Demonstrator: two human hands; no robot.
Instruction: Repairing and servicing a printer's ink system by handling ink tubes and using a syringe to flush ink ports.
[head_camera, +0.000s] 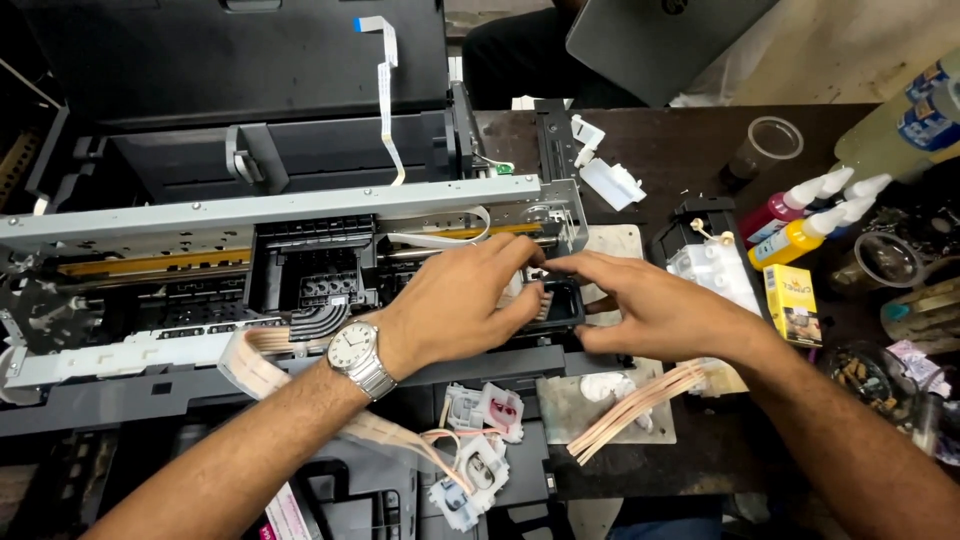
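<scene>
Hands (560, 300) hiding small black printer part (565, 300)

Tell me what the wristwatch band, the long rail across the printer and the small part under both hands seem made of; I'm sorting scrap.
Wristwatch band on the left hand: likely steel, with shiny silver links. Long rail: probably sheet metal, dull grey, flat, with punched holes. Small black part that the right hand also touches: apparently moulded plastic, matte to slightly glossy.

Dark brown bench (690, 160) with a worn, scuffed top, pale wall (850, 50) behind it, even indoor light, shadowed left corner
</scene>
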